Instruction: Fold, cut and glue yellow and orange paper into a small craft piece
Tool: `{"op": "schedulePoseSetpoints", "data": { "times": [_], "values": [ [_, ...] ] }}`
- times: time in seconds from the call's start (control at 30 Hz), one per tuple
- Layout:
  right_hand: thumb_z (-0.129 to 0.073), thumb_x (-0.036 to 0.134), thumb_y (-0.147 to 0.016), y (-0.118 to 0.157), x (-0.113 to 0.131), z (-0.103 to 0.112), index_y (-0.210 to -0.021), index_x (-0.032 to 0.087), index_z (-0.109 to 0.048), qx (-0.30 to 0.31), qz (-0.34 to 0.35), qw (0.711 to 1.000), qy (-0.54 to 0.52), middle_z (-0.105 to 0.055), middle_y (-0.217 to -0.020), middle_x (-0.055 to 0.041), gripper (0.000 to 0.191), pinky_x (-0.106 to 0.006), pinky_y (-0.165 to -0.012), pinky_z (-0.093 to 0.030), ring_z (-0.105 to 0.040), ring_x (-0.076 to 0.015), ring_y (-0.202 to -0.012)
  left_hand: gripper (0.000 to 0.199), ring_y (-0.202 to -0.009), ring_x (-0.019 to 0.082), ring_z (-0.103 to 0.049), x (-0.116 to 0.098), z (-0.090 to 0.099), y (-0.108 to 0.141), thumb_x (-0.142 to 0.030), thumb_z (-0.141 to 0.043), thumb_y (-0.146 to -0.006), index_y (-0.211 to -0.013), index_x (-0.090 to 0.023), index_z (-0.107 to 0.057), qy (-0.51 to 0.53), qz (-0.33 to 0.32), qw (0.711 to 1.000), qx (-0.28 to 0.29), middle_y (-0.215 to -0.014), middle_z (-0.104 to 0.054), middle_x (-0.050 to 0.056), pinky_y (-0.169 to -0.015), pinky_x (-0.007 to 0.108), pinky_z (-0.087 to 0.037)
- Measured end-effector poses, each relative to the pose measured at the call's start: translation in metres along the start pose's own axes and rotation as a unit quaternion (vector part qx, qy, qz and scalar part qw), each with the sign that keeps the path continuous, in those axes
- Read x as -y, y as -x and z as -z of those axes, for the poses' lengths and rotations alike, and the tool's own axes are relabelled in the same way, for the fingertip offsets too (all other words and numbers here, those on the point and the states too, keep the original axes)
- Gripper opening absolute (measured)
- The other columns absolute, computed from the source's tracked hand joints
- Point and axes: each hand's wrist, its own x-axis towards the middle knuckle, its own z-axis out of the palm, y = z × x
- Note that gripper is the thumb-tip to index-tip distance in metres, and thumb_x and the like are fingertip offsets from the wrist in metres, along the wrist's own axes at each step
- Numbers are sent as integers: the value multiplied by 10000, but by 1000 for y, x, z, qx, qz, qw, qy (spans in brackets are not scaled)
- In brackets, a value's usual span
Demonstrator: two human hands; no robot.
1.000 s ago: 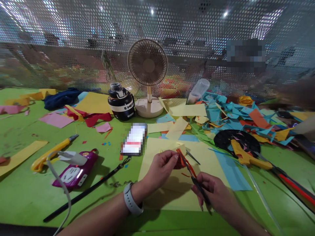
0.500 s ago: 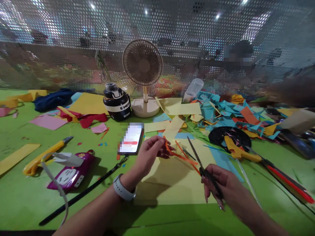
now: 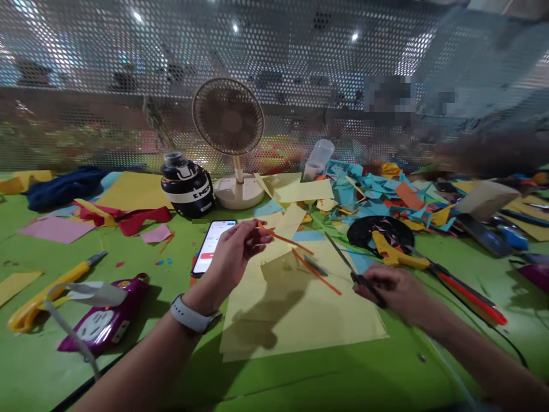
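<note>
Pinched in the fingers of my left hand (image 3: pixel 238 246) is a thin orange paper strip (image 3: pixel 289 237), its free end pointing right. My right hand (image 3: pixel 392 286) grips a pair of dark scissors (image 3: pixel 343 254), blades aimed up and to the left, apart from the strip. Beneath both hands lie pale yellow paper sheets (image 3: pixel 334 326). A second narrow orange strip (image 3: pixel 323 277) shows over the sheets, between my hands. A lit phone (image 3: pixel 209 249) rests just behind my left wrist, partly covered by that hand.
Behind stand a fan (image 3: pixel 229 117) and a black bottle (image 3: pixel 187 186). Blue paper scraps (image 3: pixel 343 177) pile at the back right, near a yellow glue gun (image 3: pixel 397 254) on a black dish. At left are a purple power strip (image 3: pixel 103 315) and a yellow-handled cutter (image 3: pixel 51 294).
The view has shifted right. My left hand has lifted the orange strip away from the scissors, while the other orange strip now shows separately below it.
</note>
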Motion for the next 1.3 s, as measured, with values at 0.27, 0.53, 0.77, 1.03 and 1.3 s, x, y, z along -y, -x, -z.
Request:
{"op": "schedulePoseSetpoints", "data": {
  "times": [0.27,0.53,0.77,1.03,1.3],
  "values": [
    [-645,614,-673,-46,-14,-2,-693,172,-638,24,-110,986,119,-569,-481,-1,442,-233,-416,-317,-492,-136,-425,267,-533,92,-667,-9,-28,-46,-67,-445,-907,-709,-100,-620,70,-5,998,-9,-598,-685,43,-501,145,-519],
    [-536,396,-817,-48,-12,7,-883,209,-666,38,-32,968,248,-676,-587,-7,238,-237,-458,-335,-576,-157,-468,272,-582,108,-684,-13,-50,-54,-84,-460,-912,-707,-94,-638,58,-18,997,39,-635,-711,63,-547,163,-537],
    [-533,551,-818,-88,37,-32,-821,207,-688,-21,111,968,223,-705,-814,-41,378,-261,-603,-380,-607,-182,-701,239,-611,115,-691,-19,-53,-41,-106,-497,-900,-734,-86,-668,39,-22,996,83,-690,-734,87,-610,172,-551],
    [-664,517,-700,-139,56,-101,-549,177,-520,12,112,991,74,-519,-556,28,399,-235,-546,-316,-476,-118,-571,211,-623,114,-699,-32,-55,-22,-97,-490,-896,-763,-94,-654,54,-27,993,102,-685,-726,68,-601,166,-564],
    [-630,576,-681,-143,49,-50,-522,198,-413,-33,59,996,-56,-401,-443,63,464,-204,-423,-294,-404,-77,-432,356,-544,41,-633,-105,-42,7,-98,-369,-951,-730,-134,-645,107,-148,980,75,-590,-666,-23,-486,82,-487]
  ]
}}
